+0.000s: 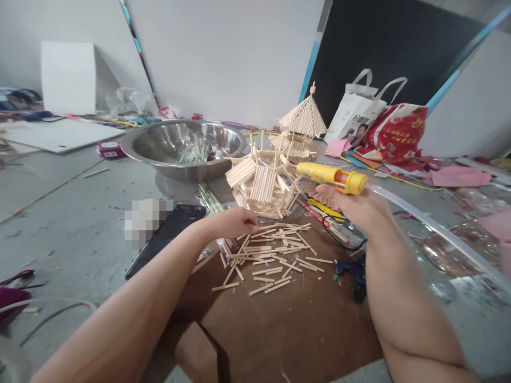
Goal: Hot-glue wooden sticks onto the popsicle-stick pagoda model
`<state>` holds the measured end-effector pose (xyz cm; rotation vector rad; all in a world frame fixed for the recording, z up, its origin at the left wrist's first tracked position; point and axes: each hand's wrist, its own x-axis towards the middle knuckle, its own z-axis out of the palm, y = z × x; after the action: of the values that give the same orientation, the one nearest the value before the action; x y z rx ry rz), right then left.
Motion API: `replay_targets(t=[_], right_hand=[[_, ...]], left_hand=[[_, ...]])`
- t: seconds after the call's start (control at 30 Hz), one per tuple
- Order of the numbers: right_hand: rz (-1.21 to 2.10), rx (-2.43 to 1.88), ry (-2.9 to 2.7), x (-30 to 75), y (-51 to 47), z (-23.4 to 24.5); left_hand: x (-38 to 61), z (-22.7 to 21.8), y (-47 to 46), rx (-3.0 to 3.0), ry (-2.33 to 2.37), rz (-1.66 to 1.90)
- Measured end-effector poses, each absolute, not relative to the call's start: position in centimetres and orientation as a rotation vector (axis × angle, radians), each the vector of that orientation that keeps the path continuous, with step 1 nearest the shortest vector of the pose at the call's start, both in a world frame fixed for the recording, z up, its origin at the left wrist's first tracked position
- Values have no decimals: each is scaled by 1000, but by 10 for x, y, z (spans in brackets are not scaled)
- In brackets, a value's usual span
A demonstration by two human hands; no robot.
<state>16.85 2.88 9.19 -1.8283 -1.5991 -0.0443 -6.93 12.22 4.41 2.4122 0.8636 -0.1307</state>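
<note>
My right hand is wrapped round a yellow hot glue gun, with a long clear glue stick trailing from its back end. The nozzle points left, towards a pavilion model of thin wooden sticks. My left hand is closed just in front of the model's base, its fingers curled away from view; whatever they pinch, if anything, is hidden. Below it, loose short wooden sticks lie scattered on a brown sheet.
Behind the model stands a stick tower with a pointed roof. A steel basin holds plastic packets. A dark phone-like slab lies by my left forearm. Right are blue pliers-like tool, a white bag and a red bag.
</note>
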Motion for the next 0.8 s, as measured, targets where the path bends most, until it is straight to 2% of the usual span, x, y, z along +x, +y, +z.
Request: replay_targets(t=[0.5,0.8], right_hand=[[42,-1730,-1580,169,30,88],[60,-1770,-1569,164,26,96]], left_hand=[[-65,32,124,2349,920,-82],[-60,38,112,2613,952,-57]])
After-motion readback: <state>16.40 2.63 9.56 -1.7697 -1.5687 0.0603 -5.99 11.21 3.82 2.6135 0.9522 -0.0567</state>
